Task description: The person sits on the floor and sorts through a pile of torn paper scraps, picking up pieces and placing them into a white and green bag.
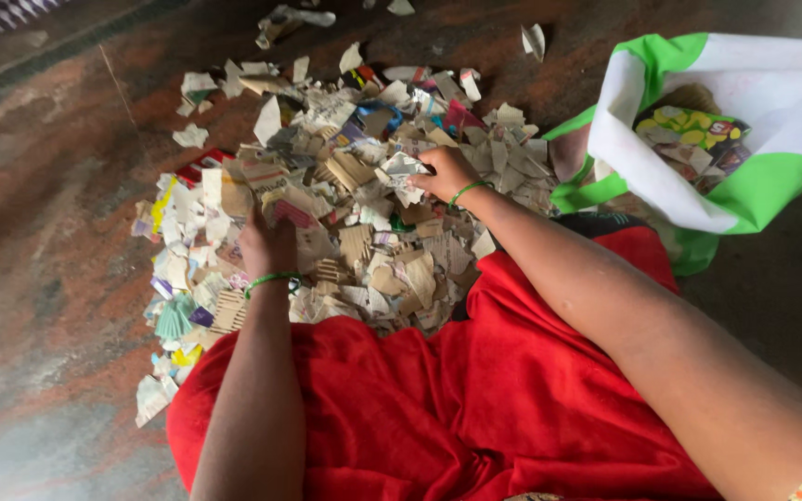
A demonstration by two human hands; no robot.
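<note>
Down on the mottled reddish floor (39, 278), I am sinking my left hand (266, 243) and right hand (445, 172), fingers curled closed into the paper scraps (355, 213) mid-frame, gathering loosely so pieces aren't scattering toward the green-and-white bag (754, 121).

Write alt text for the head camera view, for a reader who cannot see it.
Seen from above, a person's left hand and right hand press into a pile of torn paper and cardboard scraps on a reddish floor. Red cloth covers their lap, and an open green and white bag of scraps sits at right.
</note>
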